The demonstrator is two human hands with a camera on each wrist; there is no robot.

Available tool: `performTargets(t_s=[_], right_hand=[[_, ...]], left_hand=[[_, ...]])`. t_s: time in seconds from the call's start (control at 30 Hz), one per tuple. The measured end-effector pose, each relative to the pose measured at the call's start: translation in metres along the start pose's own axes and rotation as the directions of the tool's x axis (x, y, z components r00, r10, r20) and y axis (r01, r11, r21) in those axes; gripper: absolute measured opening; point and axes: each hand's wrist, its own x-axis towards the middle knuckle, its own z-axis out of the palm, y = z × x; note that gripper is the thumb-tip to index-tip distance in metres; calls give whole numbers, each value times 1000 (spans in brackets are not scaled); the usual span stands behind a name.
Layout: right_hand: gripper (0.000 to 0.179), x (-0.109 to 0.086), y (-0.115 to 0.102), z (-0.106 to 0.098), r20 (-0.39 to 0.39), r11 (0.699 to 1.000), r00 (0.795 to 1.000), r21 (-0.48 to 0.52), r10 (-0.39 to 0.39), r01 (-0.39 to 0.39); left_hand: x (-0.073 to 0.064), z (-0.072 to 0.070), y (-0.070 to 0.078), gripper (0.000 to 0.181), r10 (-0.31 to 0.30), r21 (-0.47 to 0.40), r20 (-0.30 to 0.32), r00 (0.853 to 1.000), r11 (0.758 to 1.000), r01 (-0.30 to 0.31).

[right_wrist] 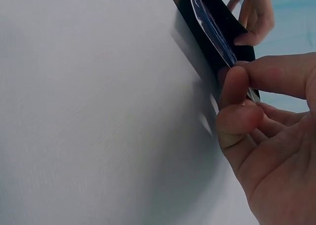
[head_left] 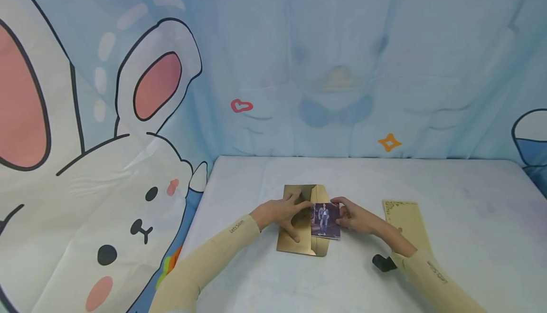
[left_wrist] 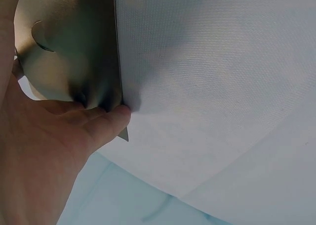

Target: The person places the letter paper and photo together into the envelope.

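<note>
A gold envelope (head_left: 295, 244) lies on the white table, its flap side (head_left: 322, 246) toward the right. My left hand (head_left: 279, 211) rests on the envelope with fingers spread, and in the left wrist view its fingertips (left_wrist: 116, 117) lie at the envelope's edge. My right hand (head_left: 356, 217) pinches the right edge of a small photo (head_left: 325, 220) that shows a standing person. The photo overlaps the flap side of the envelope. In the right wrist view, the photo (right_wrist: 212, 29) stands slightly tilted above the dark-looking envelope, its edge between thumb and fingers.
A pale gold card or envelope with an ornate border (head_left: 403, 215) lies to the right, partly under my right forearm. A small black object (head_left: 383, 262) sits beside the right sleeve. Behind the table (head_left: 470, 208) hangs a blue curtain (head_left: 342, 42), with a bunny print at left.
</note>
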Motion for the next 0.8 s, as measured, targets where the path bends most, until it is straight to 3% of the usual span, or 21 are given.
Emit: performTargets(t_s=[0.8], right_hand=[[59, 14, -11, 9, 22, 1000, 1000, -2, 5, -4]], left_hand=[[3, 2, -2, 116, 2, 5, 0, 1000, 1000, -2]])
